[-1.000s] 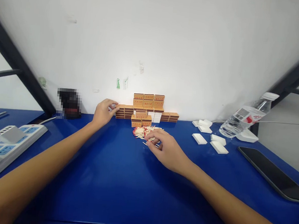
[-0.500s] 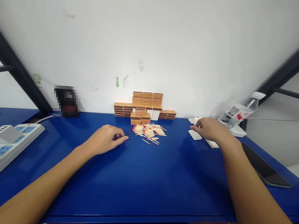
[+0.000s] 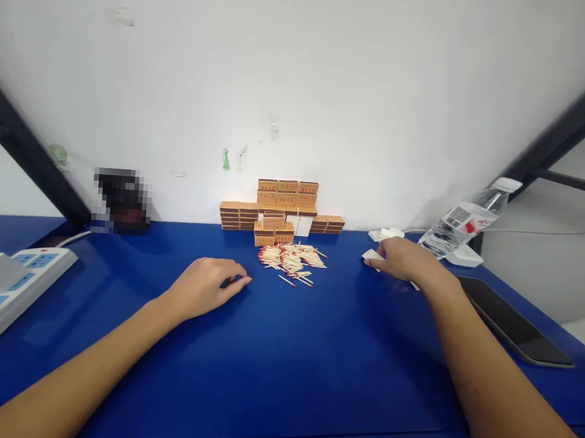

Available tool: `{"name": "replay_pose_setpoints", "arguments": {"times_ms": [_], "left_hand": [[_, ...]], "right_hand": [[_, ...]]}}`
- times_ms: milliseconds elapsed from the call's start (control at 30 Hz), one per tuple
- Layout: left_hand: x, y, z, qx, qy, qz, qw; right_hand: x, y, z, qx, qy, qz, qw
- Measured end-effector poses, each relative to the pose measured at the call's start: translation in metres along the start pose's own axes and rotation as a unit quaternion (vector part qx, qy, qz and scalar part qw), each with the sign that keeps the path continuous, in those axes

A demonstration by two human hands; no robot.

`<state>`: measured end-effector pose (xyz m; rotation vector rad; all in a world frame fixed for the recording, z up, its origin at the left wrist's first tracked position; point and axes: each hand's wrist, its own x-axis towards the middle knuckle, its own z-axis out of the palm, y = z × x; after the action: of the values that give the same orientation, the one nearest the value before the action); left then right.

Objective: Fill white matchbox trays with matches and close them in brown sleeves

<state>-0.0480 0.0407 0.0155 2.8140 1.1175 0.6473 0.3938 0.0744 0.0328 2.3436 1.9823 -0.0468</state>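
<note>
My left hand (image 3: 210,287) rests on the blue table, loosely curled, with a small gap between thumb and fingers and nothing visible in it. To its right lies a loose pile of red-tipped matches (image 3: 294,258). Behind the pile stands a stepped stack of orange matchboxes (image 3: 287,198) against the wall, with white pieces (image 3: 299,225) in its middle. On the right side, my right hand (image 3: 403,257) pinches a small white matchbox tray (image 3: 372,257), tilted at the fingertips. Part of another white piece (image 3: 415,285) shows beneath this hand.
A white power strip (image 3: 21,293) lies at the left, near a pixelated dark object (image 3: 126,201). Behind my right hand are a tilted plastic bottle (image 3: 465,218), a white charger-like block (image 3: 391,233) and a cable. A phone (image 3: 516,321) lies by my right forearm.
My right hand has moved slightly left and down and closed on the white tray, which is now tilted. My left hand has shifted slightly toward me. The camera view has shifted slightly.
</note>
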Motion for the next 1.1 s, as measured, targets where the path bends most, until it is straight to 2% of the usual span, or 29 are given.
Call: {"name": "replay_pose_setpoints", "arguments": {"times_ms": [100, 200, 300, 400, 500, 667, 733, 800, 900, 967, 1000, 1067, 1100], "left_hand": [[0.0, 0.0, 0.002, -0.005, 0.001, 0.008, 1.0], [0.0, 0.001, 0.004, -0.01, 0.0, 0.018, 1.0], [0.0, 0.002, 0.005, -0.012, 0.002, 0.027, 1.0], [-0.001, 0.002, 0.004, -0.01, 0.005, 0.033, 0.999], [-0.002, 0.001, 0.003, -0.004, 0.006, 0.037, 0.999], [-0.002, -0.002, 0.001, -0.002, 0.003, 0.039, 0.999], [-0.001, -0.003, 0.001, -0.005, 0.006, 0.035, 0.999], [-0.001, -0.003, 0.002, -0.01, 0.012, 0.031, 0.999], [-0.003, 0.004, 0.003, -0.025, 0.03, 0.02, 0.999], [-0.004, 0.012, 0.004, -0.06, 0.044, 0.009, 0.997], [-0.005, 0.017, 0.005, -0.083, 0.042, 0.007, 0.996], [-0.006, 0.026, 0.007, -0.108, 0.029, 0.01, 0.994], [-0.006, 0.03, 0.008, -0.112, 0.02, 0.016, 0.993]], "right_hand": [[0.004, -0.013, -0.003, 0.027, 0.065, -0.018, 0.997], [0.023, -0.035, -0.007, 0.072, 0.102, -0.019, 0.992], [0.049, -0.053, -0.012, 0.105, 0.09, 0.008, 0.99], [0.062, -0.056, -0.017, 0.112, 0.076, 0.028, 0.99], [0.053, -0.042, -0.02, 0.094, 0.043, 0.015, 0.994], [0.015, -0.013, -0.016, 0.05, -0.019, -0.034, 0.998], [0.003, -0.01, -0.014, 0.043, -0.033, -0.043, 0.998], [-0.01, -0.019, -0.017, 0.045, -0.034, -0.06, 0.997], [-0.039, -0.053, -0.024, 0.083, -0.017, -0.146, 0.986], [-0.065, -0.087, -0.027, 0.166, 0.003, -0.291, 0.942], [-0.077, -0.104, -0.027, 0.189, -0.01, -0.35, 0.918], [-0.095, -0.132, -0.025, 0.204, -0.024, -0.417, 0.885], [-0.099, -0.142, -0.023, 0.201, -0.029, -0.431, 0.879]]}}
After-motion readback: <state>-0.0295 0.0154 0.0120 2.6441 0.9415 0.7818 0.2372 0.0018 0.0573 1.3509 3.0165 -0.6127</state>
